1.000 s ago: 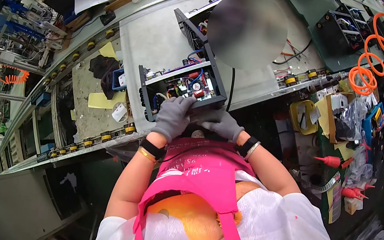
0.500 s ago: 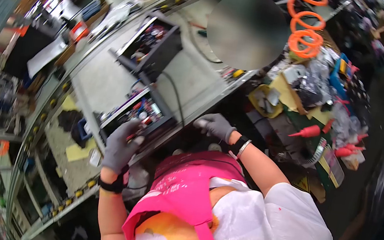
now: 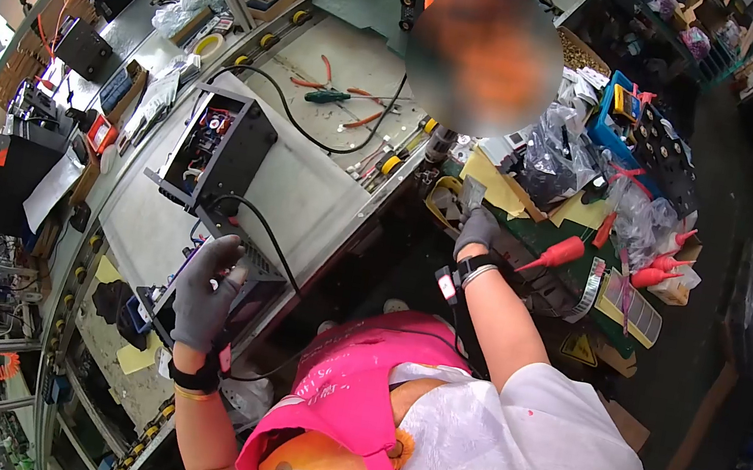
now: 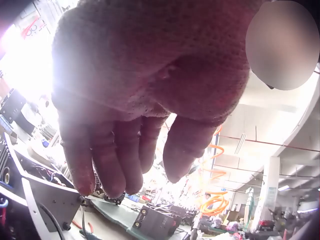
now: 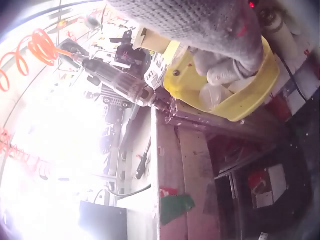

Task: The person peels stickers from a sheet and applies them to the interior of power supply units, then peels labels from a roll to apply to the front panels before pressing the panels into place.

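"How's the left hand (image 3: 205,298)?"
"Fingers loosely bent, holding nothing, by the near equipment case (image 3: 264,294) on the bench (image 3: 301,178)."
"And the right hand (image 3: 477,231)?"
"Reaching into the yellow bin (image 5: 242,111) at right; whether it grips anything, I can't tell."

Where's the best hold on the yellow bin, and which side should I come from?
I'd pinch the near rim of the yellow bin, coming from the bottom of the right wrist view. The wall is uncovered there, while the right hand covers the upper part. The bin is open-topped with pale pieces inside, so keeping it level seems wise.
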`<act>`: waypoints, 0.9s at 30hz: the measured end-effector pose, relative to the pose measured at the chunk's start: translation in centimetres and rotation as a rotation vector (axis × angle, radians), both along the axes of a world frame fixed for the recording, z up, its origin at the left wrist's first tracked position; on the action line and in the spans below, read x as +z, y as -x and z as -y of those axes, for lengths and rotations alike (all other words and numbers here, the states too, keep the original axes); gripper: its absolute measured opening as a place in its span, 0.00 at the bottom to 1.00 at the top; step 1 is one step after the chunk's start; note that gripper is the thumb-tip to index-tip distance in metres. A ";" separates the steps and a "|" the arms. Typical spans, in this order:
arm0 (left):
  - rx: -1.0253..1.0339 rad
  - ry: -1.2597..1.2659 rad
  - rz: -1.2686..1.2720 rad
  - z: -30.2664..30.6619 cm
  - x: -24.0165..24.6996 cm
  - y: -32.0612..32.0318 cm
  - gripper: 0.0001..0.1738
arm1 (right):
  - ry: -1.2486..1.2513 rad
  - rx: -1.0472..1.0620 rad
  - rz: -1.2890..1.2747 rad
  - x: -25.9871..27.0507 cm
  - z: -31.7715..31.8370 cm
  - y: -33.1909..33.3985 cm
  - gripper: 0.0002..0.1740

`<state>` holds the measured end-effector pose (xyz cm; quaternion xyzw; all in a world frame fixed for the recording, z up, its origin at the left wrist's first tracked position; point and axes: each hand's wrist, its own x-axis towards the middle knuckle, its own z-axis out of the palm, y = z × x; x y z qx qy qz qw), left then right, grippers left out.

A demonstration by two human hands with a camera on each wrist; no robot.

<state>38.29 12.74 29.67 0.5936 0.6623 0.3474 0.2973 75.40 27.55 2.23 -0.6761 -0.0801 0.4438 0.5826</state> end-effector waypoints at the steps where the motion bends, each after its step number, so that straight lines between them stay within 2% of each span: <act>1: 0.004 0.016 -0.008 -0.2 0.1 -0.5 0.20 | -0.126 0.064 0.257 -0.2 0.7 0.2 0.05; 2: 0.008 0.018 0.001 -0.4 0.1 -1.1 0.20 | -0.197 0.142 0.681 0.4 1.5 0.8 0.06; 4: 0.034 0.016 0.019 -0.8 0.2 -2.1 0.21 | -0.471 0.363 0.799 3.4 4.0 2.6 0.07; 6: 0.022 -0.040 0.073 -1.3 -0.9 -2.7 0.22 | -0.498 0.550 0.532 7.4 6.1 4.8 0.06; 8: 0.004 -0.008 0.099 -2.2 -0.4 -4.4 0.23 | -0.582 0.652 0.112 9.8 7.0 7.0 0.04; 10: -0.029 0.115 0.257 -3.2 -1.8 -5.4 0.26 | -0.642 0.748 -0.257 13.7 7.3 9.1 0.05; 11: -0.071 0.191 0.335 -3.7 -3.4 -5.3 0.29 | -0.686 0.803 -0.327 13.9 7.3 10.1 0.08; 12: -0.121 0.248 0.343 -4.2 -3.7 -5.7 0.32 | -0.667 0.858 -0.353 14.3 7.3 11.0 0.08; 14: -0.218 0.192 0.390 -5.5 -3.7 -6.4 0.28 | -0.623 0.953 -0.393 15.9 7.4 12.3 0.08; 15: -0.173 0.174 0.398 -5.7 -4.2 -6.3 0.25 | -0.629 1.019 -0.379 16.5 7.5 12.8 0.09; 17: -0.079 0.119 0.421 -6.2 -5.1 -5.8 0.19 | -0.681 1.065 -0.098 17.1 7.2 13.9 0.15; 18: -0.058 0.110 0.355 -6.2 -5.1 -5.2 0.17 | -0.714 1.089 0.047 17.4 6.7 14.4 0.19; 19: -0.036 0.101 0.288 -6.3 -4.7 -4.5 0.15 | -0.593 1.230 0.285 17.7 5.9 14.2 0.27; 22: 0.016 0.086 0.229 -6.7 -5.4 -2.6 0.12 | -0.570 1.207 0.074 17.3 2.8 16.5 0.33; 24: 0.015 0.135 0.267 -7.5 -6.2 -1.5 0.12 | -0.590 1.332 -0.118 17.1 0.4 17.8 0.22; 25: -0.004 0.329 0.235 -7.8 -5.0 -1.1 0.19 | -0.585 1.380 -0.182 17.5 -0.6 18.5 0.18; 26: 0.006 0.347 0.108 -8.2 -4.9 -0.7 0.22 | -0.579 1.426 -0.247 17.6 -1.6 19.1 0.15; 27: 0.015 0.365 -0.020 -8.7 -4.8 -0.2 0.25 | -0.545 1.459 -0.182 17.2 -2.8 19.7 0.08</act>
